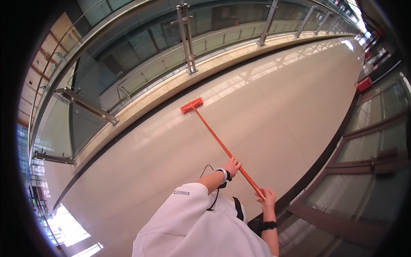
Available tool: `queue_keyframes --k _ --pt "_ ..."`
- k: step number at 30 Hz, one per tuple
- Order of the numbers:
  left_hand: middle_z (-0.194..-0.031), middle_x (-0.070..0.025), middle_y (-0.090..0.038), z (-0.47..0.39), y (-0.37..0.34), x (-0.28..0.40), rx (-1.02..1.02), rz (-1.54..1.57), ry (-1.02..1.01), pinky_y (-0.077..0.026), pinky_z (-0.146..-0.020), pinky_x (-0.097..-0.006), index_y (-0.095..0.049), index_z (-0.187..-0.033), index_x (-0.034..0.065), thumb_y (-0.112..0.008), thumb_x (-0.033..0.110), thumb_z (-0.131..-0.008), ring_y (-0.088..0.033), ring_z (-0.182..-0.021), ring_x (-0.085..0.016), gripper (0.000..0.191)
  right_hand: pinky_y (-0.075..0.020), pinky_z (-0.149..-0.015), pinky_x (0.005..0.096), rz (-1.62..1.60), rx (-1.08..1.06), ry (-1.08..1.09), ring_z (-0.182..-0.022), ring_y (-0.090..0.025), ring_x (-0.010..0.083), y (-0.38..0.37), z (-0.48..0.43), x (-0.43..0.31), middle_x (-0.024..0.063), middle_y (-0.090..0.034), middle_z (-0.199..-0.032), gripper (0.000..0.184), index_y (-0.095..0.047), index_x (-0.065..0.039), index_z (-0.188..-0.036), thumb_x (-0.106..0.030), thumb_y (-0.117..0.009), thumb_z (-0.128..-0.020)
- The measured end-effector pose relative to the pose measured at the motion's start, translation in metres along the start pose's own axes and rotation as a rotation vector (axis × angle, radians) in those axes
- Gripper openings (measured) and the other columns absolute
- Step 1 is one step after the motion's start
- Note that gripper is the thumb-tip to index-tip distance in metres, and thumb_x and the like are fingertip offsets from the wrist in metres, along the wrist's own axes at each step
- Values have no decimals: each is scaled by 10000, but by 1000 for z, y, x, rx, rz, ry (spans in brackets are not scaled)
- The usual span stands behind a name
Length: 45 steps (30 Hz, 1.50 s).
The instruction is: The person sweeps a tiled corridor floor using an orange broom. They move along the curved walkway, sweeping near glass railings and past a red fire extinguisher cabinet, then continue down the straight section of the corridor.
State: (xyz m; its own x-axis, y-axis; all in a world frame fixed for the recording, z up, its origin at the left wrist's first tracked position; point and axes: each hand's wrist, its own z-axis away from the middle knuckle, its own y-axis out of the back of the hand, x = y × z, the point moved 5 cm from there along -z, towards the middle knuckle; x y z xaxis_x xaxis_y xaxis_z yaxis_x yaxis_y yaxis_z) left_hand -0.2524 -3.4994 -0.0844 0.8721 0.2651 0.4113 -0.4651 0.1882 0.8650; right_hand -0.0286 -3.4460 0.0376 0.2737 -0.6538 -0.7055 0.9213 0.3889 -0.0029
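An orange push broom (215, 138) reaches from my body across the glossy beige floor (154, 160). Its wide brush head (192, 105) rests on the floor beside the dark border strip, bristles down. My left hand (232, 166) grips the handle partway along its length; a white band and a black strap circle that wrist. Lower, near the handle's upper end, my right hand (267, 198) is wrapped around it, with a black strap on the forearm. A thin dark cable (215, 199) hangs by my left forearm.
A glass railing with steel posts (186, 41) stands on a pale stone curb (167, 88) along the left. Brown-framed glass doors (353, 154) line the right side. Farther along that side sits a red box (364, 84). Bright reflections lie on the floor.
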Motion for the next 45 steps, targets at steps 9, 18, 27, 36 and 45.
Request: queue_keyframes --k 9,18,27,36,45 --pt "-1339 -153 -369 38 48 -48 69 10 57 -256 -1056 -500 -431 -1267 122 -761 189 -634 -260 -1309 -372 716 -316 -362 212 451 -506 33 -408 -424 66 -109 -6 -9 54 -588 -663 403 -490 -63 -1283 -133 -547 -890" --pt "-1068 -79 -467 39 83 34 208 306 -348 -259 -1030 -491 -470 -1152 147 -651 67 -711 -441 -1119 -277 484 -498 -683 391 1158 -267 689 -783 -627 368 -54 81 -105 225 -616 -886 414 -582 -101 -1182 -77 -600 -769" --pt "-1402 -202 -278 54 94 -62 317 220 31 -252 -1075 -440 -356 -1316 37 -563 15 -756 -206 -1345 -390 598 -466 -702 482 1240 -335 706 -843 -580 428 -195 -19 -64 244 -605 -906 384 -526 -128 -1226 -153 -538 -844" --pt "-1418 -138 -278 45 73 -44 181 117 0 -215 -1077 -515 -339 -1341 158 -638 26 -698 -204 -1358 -349 721 -474 -777 366 1041 -459 618 -896 -611 366 -128 13 -67 254 -601 -977 405 -521 -39 -1222 -63 -535 -818" --pt "-1232 -119 -442 37 43 -44 67 330 -77 -326 -1000 -492 -463 -1177 114 -564 -30 -696 -359 -1252 -301 512 -441 -653 257 999 -431 147 -750 -552 134 -54 106 -115 81 -619 -894 460 -528 -21 -1242 -54 -570 -785"
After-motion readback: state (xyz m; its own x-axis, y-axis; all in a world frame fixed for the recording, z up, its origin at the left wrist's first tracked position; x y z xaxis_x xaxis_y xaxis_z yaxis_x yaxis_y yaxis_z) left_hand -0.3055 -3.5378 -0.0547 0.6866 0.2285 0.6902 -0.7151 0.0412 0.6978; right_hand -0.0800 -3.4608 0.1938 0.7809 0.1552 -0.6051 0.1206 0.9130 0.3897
